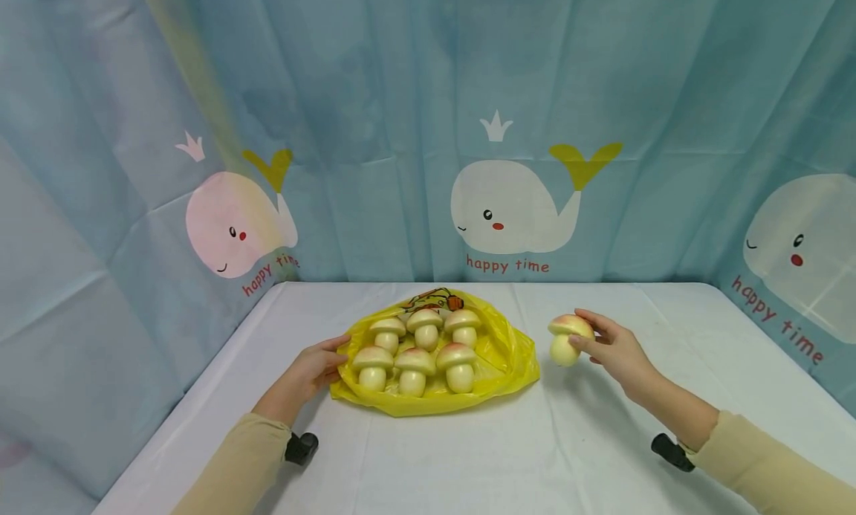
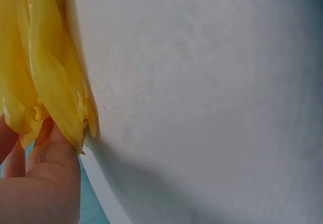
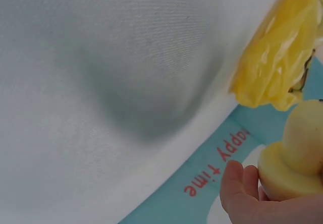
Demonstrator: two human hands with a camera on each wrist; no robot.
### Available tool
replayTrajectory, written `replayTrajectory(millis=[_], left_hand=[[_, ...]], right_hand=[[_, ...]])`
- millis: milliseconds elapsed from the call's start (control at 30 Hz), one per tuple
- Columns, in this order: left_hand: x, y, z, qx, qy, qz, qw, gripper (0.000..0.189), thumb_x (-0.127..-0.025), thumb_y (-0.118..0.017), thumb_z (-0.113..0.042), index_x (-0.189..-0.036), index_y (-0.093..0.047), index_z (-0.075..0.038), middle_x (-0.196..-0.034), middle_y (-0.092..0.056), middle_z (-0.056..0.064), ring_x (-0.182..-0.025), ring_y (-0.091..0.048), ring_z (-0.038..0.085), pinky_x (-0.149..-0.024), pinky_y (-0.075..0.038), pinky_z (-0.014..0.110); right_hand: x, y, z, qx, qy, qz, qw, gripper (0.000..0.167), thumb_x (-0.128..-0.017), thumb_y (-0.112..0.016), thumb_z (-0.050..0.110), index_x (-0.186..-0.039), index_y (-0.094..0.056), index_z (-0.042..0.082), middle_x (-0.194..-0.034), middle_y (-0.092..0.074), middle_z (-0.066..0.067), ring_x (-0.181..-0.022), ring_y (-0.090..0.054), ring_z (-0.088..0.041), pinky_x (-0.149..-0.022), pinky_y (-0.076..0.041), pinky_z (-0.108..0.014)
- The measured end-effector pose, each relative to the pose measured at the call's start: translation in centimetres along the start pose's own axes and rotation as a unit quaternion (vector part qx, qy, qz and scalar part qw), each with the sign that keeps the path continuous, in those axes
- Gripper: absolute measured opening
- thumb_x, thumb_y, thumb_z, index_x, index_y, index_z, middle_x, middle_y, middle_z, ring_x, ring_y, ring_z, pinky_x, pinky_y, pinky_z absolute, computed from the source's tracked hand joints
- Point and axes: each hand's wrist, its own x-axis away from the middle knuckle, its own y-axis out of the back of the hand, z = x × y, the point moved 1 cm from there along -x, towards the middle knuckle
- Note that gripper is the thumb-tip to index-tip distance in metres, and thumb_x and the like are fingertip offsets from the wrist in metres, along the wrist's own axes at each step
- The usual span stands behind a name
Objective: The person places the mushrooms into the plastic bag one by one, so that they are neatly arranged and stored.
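Observation:
In the head view a yellow plastic bag [image 1: 498, 366] lies spread on the table, its mouth facing the near side. Several toy mushrooms [image 1: 412, 370] with cream stems and pink-tinged caps stand in two rows in it. My left hand [image 1: 314, 370] grips the bag's left edge; in the left wrist view the fingers [image 2: 63, 151] pinch the crumpled plastic [image 2: 50, 67]. To the right of the bag, my right hand [image 1: 618, 351] holds another toy mushroom [image 1: 565, 348] by its cap, thumb toward the camera. The right wrist view shows this mushroom [image 3: 303, 138] only in part.
A white cloth covers the table [image 1: 468, 455]. Behind it hangs a blue curtain [image 1: 401, 128] printed with whales and red lettering. Dark wrist devices [image 1: 672, 452] sit at both sleeve cuffs.

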Motion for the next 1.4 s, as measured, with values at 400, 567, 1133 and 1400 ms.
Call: replayTrajectory(millis=[400,567,1133,1400], left_hand=[[-0.1,0.0,0.1,0.006,-0.002,0.004,1.0000,0.055,-0.098,-0.049,-0.001,-0.150,-0.033,-0.001,-0.153,-0.027,0.026,-0.122,-0.048,0.030,-0.105,-0.038,0.044],[-0.3,0.1,0.2,0.007,-0.003,0.006,1.0000,0.055,-0.098,-0.048,0.000,-0.150,-0.032,-0.001,-0.153,-0.027,0.026,-0.123,-0.047,0.031,-0.106,-0.038,0.045],[-0.5,0.0,0.1,0.015,0.001,0.004,0.9999,0.055,-0.097,-0.047,0.001,-0.150,-0.033,-0.001,-0.152,-0.029,0.026,-0.126,-0.045,0.033,-0.108,-0.034,0.047],[-0.7,0.0,0.2,0.017,0.009,-0.008,0.9998,0.054,-0.096,-0.047,0.002,-0.149,-0.036,-0.002,-0.152,-0.030,0.025,-0.126,-0.044,0.035,-0.108,-0.034,0.047]], right_hand=[[-0.1,-1.6,0.7,-0.015,0.044,0.018,0.9987,0.066,-0.094,-0.065,0.029,-0.148,-0.037,0.001,-0.142,-0.044,-0.022,-0.112,-0.052,-0.031,-0.081,-0.049,-0.028],[-0.4,-2.7,1.1,-0.025,0.056,0.033,0.9976,0.063,-0.095,-0.065,0.024,-0.147,-0.039,0.000,-0.142,-0.044,-0.023,-0.107,-0.056,-0.026,-0.081,-0.051,-0.027],[-2.2,-6.2,2.1,0.026,0.100,0.068,0.9923,0.058,-0.092,-0.068,0.024,-0.141,-0.048,0.000,-0.129,-0.056,-0.018,-0.107,-0.047,-0.029,-0.082,-0.047,-0.033],[-3.2,-7.7,1.6,0.065,0.119,0.092,0.9865,0.056,-0.091,-0.070,0.021,-0.138,-0.050,-0.004,-0.128,-0.056,-0.019,-0.094,-0.047,-0.025,-0.079,-0.044,-0.033]])
